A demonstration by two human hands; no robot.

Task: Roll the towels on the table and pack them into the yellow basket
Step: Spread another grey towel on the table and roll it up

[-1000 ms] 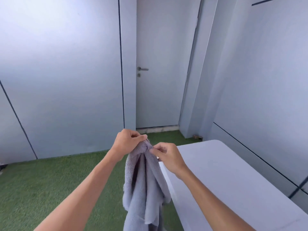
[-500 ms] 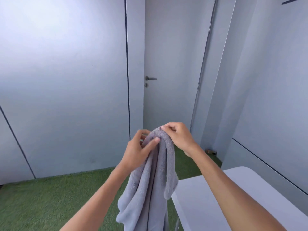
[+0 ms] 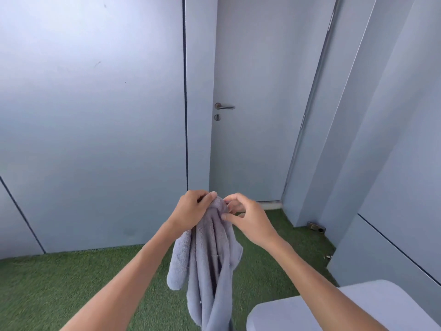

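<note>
A grey towel (image 3: 210, 254) is held bunched by the left hand (image 3: 191, 211) and pinched by the right hand (image 3: 245, 217); an edge must be found, then spread on the surface (image 3: 358, 311) for rolling.

We are now gripping the top of the grey towel (image 3: 210, 254) in our left hand (image 3: 192, 210), which half a second ago was only reaching up to it, while our right hand (image 3: 248, 217) is shifting from over the bunched top to pinching an edge at its right. The table (image 3: 372, 306) is sliding toward the lower right corner.
</note>
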